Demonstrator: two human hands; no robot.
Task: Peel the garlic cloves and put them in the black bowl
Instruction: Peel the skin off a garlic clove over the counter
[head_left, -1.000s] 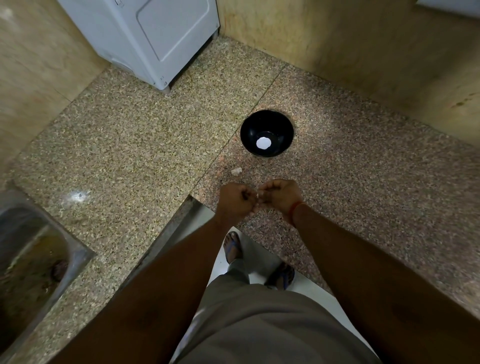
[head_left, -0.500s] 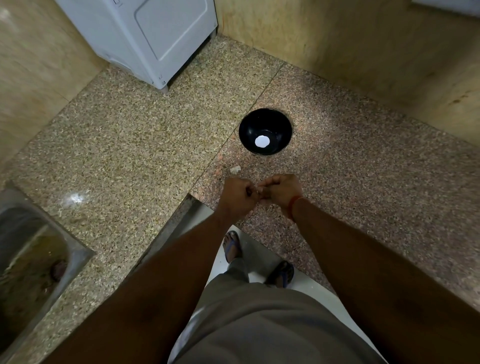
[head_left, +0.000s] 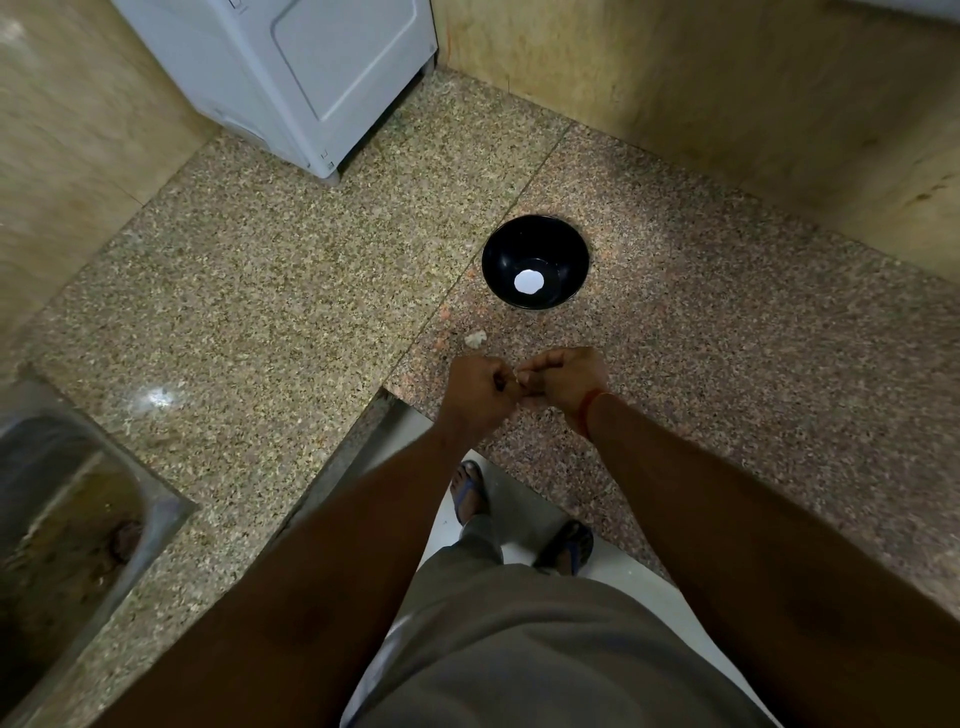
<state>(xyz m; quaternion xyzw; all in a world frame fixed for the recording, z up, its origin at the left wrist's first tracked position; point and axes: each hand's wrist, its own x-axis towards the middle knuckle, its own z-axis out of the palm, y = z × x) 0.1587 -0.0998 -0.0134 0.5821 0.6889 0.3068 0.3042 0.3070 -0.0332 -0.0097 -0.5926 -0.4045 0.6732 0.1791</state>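
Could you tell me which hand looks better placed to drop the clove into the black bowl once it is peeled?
Probably the right hand: it sits almost directly below the black bowl. The left hand is further aside.

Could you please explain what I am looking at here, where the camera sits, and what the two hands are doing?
There is no machine: a person wears a wide-angle camera on the head, looking down at their own arms. The left hand and right hand meet over a granite counter, fingers curled, pinching something small between them, most likely a garlic clove; it is too hidden to be sure. Beyond them stands the black bowl, with one white spot in its bottom, perhaps a peeled clove or a glare. A pale scrap lies between bowl and hands. A sink is at the left, a white appliance at the back.
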